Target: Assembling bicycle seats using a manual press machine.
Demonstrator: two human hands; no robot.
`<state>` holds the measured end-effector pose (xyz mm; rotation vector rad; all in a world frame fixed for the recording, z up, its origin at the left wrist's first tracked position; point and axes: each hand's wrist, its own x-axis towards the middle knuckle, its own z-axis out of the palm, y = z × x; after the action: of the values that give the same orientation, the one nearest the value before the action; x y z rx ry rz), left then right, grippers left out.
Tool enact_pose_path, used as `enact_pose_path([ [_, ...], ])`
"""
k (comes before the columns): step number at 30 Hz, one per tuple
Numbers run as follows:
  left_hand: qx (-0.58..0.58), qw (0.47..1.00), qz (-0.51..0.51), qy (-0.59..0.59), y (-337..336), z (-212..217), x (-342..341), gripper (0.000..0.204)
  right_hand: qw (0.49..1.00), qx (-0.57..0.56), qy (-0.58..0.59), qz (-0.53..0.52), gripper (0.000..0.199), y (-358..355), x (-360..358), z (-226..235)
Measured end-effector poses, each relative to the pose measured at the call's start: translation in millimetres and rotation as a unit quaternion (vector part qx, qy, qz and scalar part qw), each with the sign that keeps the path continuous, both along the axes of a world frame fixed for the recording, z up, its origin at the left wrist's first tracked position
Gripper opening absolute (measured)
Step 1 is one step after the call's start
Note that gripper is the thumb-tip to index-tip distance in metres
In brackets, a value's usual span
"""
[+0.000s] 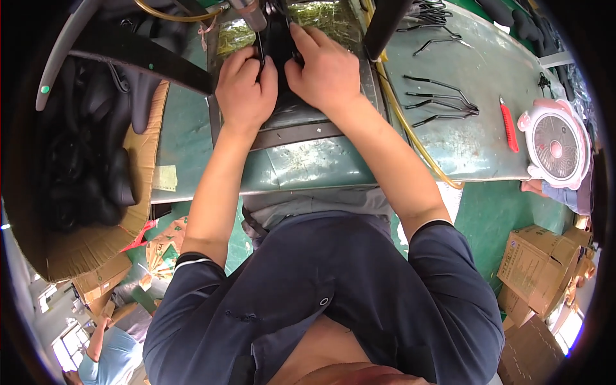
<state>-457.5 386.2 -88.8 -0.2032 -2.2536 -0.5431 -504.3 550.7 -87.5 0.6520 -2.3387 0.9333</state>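
Note:
In the head view, a black piece [278,40], which looks like a bicycle saddle, lies on the fixture under a metal press head [249,13]. My left hand [246,90] is closed on its left side, fingers curled beside a thin black rod [260,46]. Against the right side my right hand [326,69] grips it with bent fingers and the thumb pointing inward. The far end of the piece runs out of the picture, and my fingers hide parts of its edges. Crinkled yellowish film [327,24] covers the fixture behind it.
A carton [151,144] of black saddles stands at left. Bent black metal rails [443,102], a red-handled cutter [509,127] and a pink fan [556,144] sit on the green table [308,163] at right. A yellow hose [417,141] runs beside the fixture. Dark frame bars [141,61] flank it.

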Motion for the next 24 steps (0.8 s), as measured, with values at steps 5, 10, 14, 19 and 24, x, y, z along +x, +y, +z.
enact_pose_path([
  [5,0.026,0.999,0.000,0.040,1,-9,4,0.019,0.998,-0.065,0.021,0.006,0.069,1,3,-4],
  [10,0.055,0.998,0.029,0.029,4,-7,18,0.034,0.996,-0.075,-0.036,0.032,0.081,5,11,-2],
  [14,0.073,0.993,0.044,-0.084,3,5,24,0.047,0.977,-0.134,-0.154,0.059,0.066,18,16,7],
  [19,0.213,0.951,0.011,-0.224,-20,34,41,0.049,0.965,-0.157,-0.146,0.152,0.071,66,34,7],
  [24,0.488,0.702,-0.281,-0.437,-8,62,73,0.038,0.987,-0.067,-0.061,0.131,0.063,103,47,-36],
])
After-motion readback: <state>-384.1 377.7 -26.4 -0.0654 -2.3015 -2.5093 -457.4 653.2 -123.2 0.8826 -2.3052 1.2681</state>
